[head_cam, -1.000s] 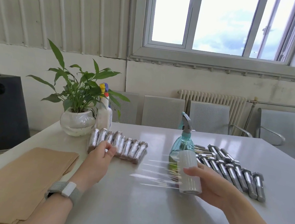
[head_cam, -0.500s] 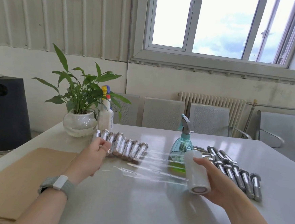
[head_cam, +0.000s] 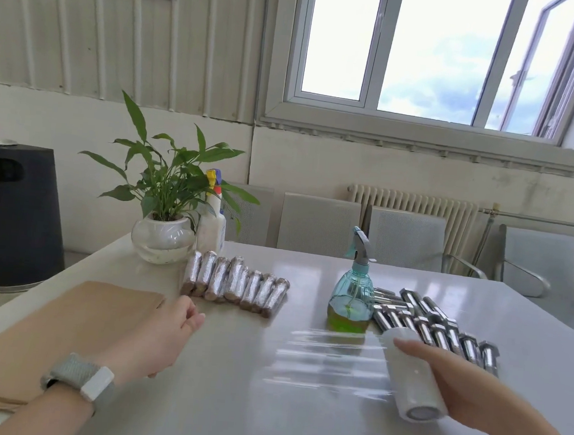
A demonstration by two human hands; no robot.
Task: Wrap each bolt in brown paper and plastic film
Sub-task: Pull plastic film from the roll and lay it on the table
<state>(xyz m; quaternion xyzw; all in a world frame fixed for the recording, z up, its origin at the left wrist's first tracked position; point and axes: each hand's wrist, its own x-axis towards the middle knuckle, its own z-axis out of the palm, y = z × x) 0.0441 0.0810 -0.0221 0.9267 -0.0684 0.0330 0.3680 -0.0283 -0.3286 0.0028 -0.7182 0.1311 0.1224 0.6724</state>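
My right hand (head_cam: pixel 454 385) grips a white roll of plastic film (head_cam: pixel 414 375) low over the table at the right. A loose stretch of clear film (head_cam: pixel 329 361) trails left from the roll. My left hand (head_cam: pixel 166 338) hovers over the table beside the brown paper (head_cam: pixel 63 330), its fingers loosely curled and holding nothing, apart from the film's end. Several wrapped bolts (head_cam: pixel 235 283) lie in a row behind my left hand. Several bare steel bolts (head_cam: pixel 435 325) lie in a row behind the roll.
A teal spray bottle (head_cam: pixel 351 294) stands between the two rows of bolts. A potted plant (head_cam: pixel 163 238) and a white spray bottle (head_cam: pixel 213 225) stand at the table's (head_cam: pixel 229 412) far left. Chairs (head_cam: pixel 316 223) line the far edge; a black bin (head_cam: pixel 11 216) stands left.
My left hand has drawn back from the wrapped bolts toward me and no longer holds the film's end. The roll in my right hand has moved lower and to the right.
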